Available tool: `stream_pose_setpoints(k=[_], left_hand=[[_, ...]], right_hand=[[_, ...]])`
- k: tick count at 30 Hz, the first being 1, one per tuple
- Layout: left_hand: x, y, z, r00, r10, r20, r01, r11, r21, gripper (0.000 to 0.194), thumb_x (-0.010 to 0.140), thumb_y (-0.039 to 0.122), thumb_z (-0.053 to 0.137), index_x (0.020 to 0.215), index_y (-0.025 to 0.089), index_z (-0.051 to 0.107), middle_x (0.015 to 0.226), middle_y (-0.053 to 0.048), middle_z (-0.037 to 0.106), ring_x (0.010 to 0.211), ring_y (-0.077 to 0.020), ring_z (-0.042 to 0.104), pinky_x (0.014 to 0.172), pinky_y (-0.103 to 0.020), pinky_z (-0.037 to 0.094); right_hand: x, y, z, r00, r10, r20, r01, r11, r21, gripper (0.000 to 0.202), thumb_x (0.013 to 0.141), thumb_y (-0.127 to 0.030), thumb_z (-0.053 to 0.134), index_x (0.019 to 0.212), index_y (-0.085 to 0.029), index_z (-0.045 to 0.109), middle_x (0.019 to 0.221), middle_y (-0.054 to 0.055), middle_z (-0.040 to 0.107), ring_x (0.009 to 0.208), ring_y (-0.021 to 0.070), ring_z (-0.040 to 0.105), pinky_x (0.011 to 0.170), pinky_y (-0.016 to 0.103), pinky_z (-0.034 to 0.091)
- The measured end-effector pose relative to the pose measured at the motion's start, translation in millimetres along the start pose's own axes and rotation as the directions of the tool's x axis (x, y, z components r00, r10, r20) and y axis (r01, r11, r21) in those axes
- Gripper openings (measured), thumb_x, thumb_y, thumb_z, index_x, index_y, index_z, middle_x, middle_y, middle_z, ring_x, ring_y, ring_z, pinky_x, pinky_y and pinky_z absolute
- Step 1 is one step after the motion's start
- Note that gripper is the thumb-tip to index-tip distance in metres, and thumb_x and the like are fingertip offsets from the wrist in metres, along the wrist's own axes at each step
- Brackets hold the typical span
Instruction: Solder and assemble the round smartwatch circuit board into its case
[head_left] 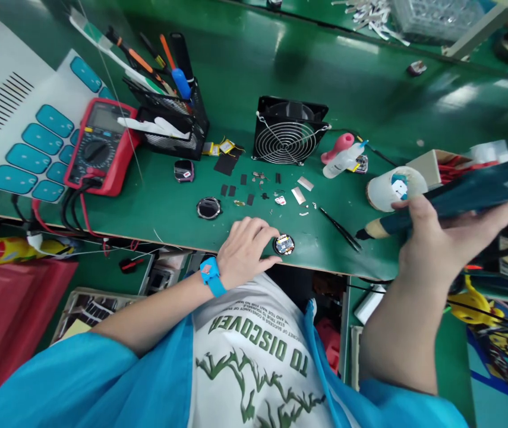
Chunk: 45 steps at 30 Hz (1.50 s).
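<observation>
My left hand (249, 246), with a blue strap at its wrist, rests at the table's front edge. Its thumb and index finger are at the left rim of a round watch body (284, 244), whose circuit board faces up. Raised on the right, my right hand (441, 238) grips a dark teal electric screwdriver (472, 190) with a beige collar and black tip pointing left. Black tweezers (340, 229) lie between the two hands. A round watch face (209, 208) lies beyond my left hand. Small black pads and metal plates (298, 195) are scattered past the watch body.
A black fan (287, 131) stands at the back. On the left are a red multimeter (100, 148) and a black mesh holder (177, 125) with tools. A white cup (394, 187) and a clear bottle (343, 160) stand right. Cables hang along the front edge.
</observation>
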<state>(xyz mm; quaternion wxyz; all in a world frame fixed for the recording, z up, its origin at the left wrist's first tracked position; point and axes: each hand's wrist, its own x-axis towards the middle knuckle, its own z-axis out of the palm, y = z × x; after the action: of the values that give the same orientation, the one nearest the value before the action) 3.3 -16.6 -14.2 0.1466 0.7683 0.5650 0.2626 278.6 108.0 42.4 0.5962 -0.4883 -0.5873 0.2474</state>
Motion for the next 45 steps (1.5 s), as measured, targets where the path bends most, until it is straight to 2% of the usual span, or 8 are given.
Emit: stream_pose_setpoints(k=[6,10,13,17,20,28,36,45], left_hand=[[4,10,7.4,0.999,-0.007,0.035,0.007,1.0,-0.001,0.043,0.091,0.035,0.077,0.128,0.022,0.059,0.117,-0.009,0.069,0.107,-0.0278,0.058,0.091,-0.041,0.043],[10,13,7.3,0.991,0.068,0.119,-0.059,0.995,-0.084,0.049,0.092,0.016,0.066,0.139,0.023,0.055,0.13,-0.008,0.068,0.119,-0.0285,0.056,0.1,-0.045,0.043],[11,12,5.5,0.982,0.124,0.142,-0.102,0.983,-0.154,0.059,0.088,0.01,0.062,0.144,0.024,0.051,0.141,-0.009,0.062,0.129,-0.0283,0.053,0.109,-0.046,0.042],[9,17,12.7,0.999,0.037,0.038,-0.036,0.999,-0.035,0.058,0.092,0.036,0.073,0.144,0.02,0.052,0.127,-0.013,0.064,0.118,-0.0308,0.057,0.101,-0.047,0.046],[8,23,20.7,1.0,0.02,-0.001,-0.02,0.998,0.06,0.058,0.093,0.042,0.073,0.143,0.019,0.055,0.118,-0.012,0.066,0.11,-0.0314,0.058,0.097,-0.048,0.046],[10,5,-2.7,0.975,0.179,0.13,-0.155,0.973,-0.173,0.064,0.087,0.004,0.053,0.147,0.023,0.047,0.141,-0.009,0.064,0.132,-0.0248,0.058,0.112,-0.047,0.049],[-7,-10,-4.3,0.987,0.158,-0.009,-0.158,0.982,-0.1,0.025,0.093,0.005,0.056,0.113,0.017,0.064,0.124,-0.01,0.075,0.126,-0.0256,0.067,0.108,-0.046,0.056],[-11,-3,1.2,0.981,0.129,-0.147,-0.146,0.983,-0.111,0.025,0.097,0.01,0.059,0.119,0.015,0.07,0.118,-0.012,0.078,0.121,-0.0271,0.071,0.105,-0.048,0.059]], right_hand=[[-20,15,-24,0.994,0.094,-0.062,-0.105,0.97,-0.218,0.048,0.074,-0.021,0.09,0.114,-0.031,0.066,0.101,0.003,0.075,0.093,0.0231,0.076,0.081,0.037,0.063],[-52,1,-18,0.98,-0.135,-0.149,0.046,0.873,-0.485,0.037,0.08,-0.026,0.085,0.114,-0.028,0.069,0.106,0.007,0.074,0.079,0.0209,0.071,0.065,0.037,0.055],[-73,-14,-6,0.98,-0.139,0.139,0.188,0.873,-0.45,0.013,0.089,-0.024,0.073,0.101,-0.024,0.071,0.087,0.001,0.072,0.069,0.0166,0.067,0.064,0.033,0.054],[-89,-18,15,0.849,-0.122,0.515,0.306,0.906,-0.291,0.014,0.094,-0.015,0.06,0.102,-0.023,0.068,0.086,0.002,0.073,0.074,0.0174,0.068,0.069,0.032,0.057],[-96,-11,24,0.799,-0.15,0.582,0.338,0.913,-0.228,0.021,0.093,-0.011,0.056,0.108,-0.023,0.064,0.102,0.007,0.076,0.094,0.0234,0.07,0.082,0.041,0.06],[-108,3,21,0.718,-0.165,0.676,0.353,0.924,-0.149,0.018,0.093,-0.019,0.067,0.108,-0.024,0.06,0.115,0.01,0.076,0.113,0.0294,0.065,0.094,0.051,0.057],[-118,4,38,0.643,-0.194,0.741,0.454,0.875,-0.165,0.028,0.095,-0.026,0.071,0.12,-0.023,0.058,0.133,0.014,0.073,0.133,0.036,0.059,0.1,0.056,0.054],[-118,4,49,0.723,-0.274,0.634,0.435,0.894,-0.109,0.029,0.091,-0.033,0.077,0.112,-0.022,0.06,0.106,0.01,0.078,0.113,0.0314,0.071,0.092,0.05,0.06]])
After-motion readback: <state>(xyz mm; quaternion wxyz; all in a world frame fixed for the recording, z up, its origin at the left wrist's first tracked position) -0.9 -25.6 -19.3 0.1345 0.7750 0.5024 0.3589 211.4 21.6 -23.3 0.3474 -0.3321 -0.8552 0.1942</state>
